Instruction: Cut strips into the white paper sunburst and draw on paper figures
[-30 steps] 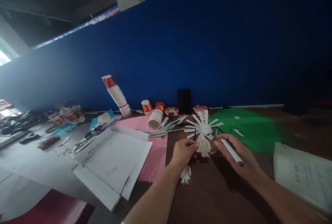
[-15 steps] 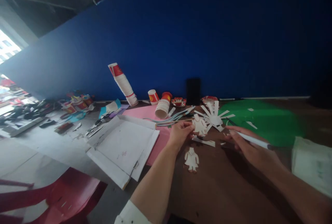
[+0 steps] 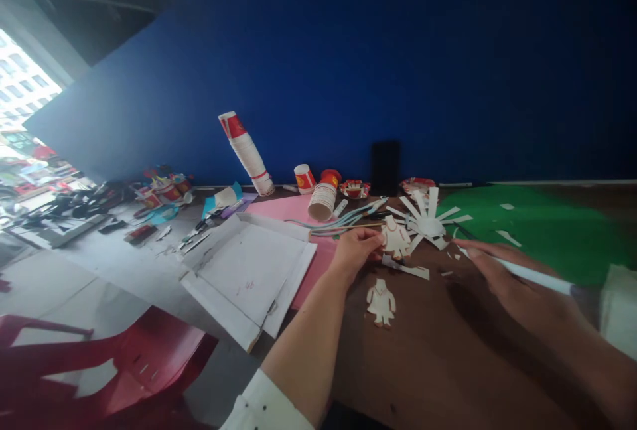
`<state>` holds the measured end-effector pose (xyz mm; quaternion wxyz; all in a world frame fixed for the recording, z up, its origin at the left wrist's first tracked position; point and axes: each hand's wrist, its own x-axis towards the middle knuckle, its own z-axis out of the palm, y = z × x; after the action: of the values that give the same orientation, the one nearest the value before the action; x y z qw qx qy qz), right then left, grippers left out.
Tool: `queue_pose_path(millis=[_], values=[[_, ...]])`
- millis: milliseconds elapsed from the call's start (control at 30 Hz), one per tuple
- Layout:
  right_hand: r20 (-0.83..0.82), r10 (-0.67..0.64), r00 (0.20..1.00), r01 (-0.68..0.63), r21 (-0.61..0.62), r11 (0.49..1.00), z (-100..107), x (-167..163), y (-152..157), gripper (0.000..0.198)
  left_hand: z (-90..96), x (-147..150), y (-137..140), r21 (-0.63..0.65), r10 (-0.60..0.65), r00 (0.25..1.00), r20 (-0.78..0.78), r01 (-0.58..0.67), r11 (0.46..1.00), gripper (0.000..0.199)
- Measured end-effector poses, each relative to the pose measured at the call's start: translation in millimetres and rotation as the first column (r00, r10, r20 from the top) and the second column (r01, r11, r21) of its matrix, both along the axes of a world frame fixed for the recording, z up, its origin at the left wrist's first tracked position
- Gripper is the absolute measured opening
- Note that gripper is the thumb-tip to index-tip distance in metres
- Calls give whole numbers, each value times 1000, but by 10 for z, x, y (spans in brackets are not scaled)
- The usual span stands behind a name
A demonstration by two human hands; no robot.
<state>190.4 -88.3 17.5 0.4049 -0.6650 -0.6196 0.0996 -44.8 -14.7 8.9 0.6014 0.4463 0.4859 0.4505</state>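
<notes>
My left hand (image 3: pixel 355 251) pinches the left edge of a white paper doll cutout (image 3: pixel 397 237) with brown-lined edges, held up over the dark brown table. Below it a second paper doll cutout (image 3: pixel 381 304) lies flat. To the right, my right hand (image 3: pixel 517 284) is closed around a slim white pen-like tool (image 3: pixel 532 275); its tip points left and is too small to make out. Between the hands and farther back rests a paper cup cut into splayed strips (image 3: pixel 428 224). A loose white paper strip (image 3: pixel 415 272) lies just under the held cutout.
A shallow white box lid (image 3: pixel 249 257) lies left of my forearm, over pink paper (image 3: pixel 279 206). Stacked paper cups (image 3: pixel 249 154) lean near the blue partition (image 3: pixel 323 71). Green paper (image 3: pixel 532 217) with scraps lies at right. A red chair (image 3: pixel 154 363) stands lower left.
The view has turned slightly left, so everything sits farther right in it. My right hand has drawn a little away from the cutout. My left hand keeps its hold.
</notes>
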Motion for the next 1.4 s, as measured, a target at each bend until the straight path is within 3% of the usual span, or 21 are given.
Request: queue_pose_path(millis=[200, 500, 933, 1400], values=[[-127, -44, 991, 25, -146, 989, 59, -9, -18, 36, 9, 32, -47, -62, -59, 996, -64, 55, 997, 12], [-98, -46, 994, 36, -98, 995, 44, -51, -27, 30, -28, 62, -74, -51, -147, 978, -145, 141, 989, 10], [-85, -76, 993, 64, -137, 989, -24, -44, -33, 34, 17, 58, -64, -7, -50, 966, -254, 50, 999, 9], [-97, -49, 994, 36, -139, 990, -71, -21, -37, 34, -89, 88, -83, -13, -179, 927, -329, 185, 983, 8]])
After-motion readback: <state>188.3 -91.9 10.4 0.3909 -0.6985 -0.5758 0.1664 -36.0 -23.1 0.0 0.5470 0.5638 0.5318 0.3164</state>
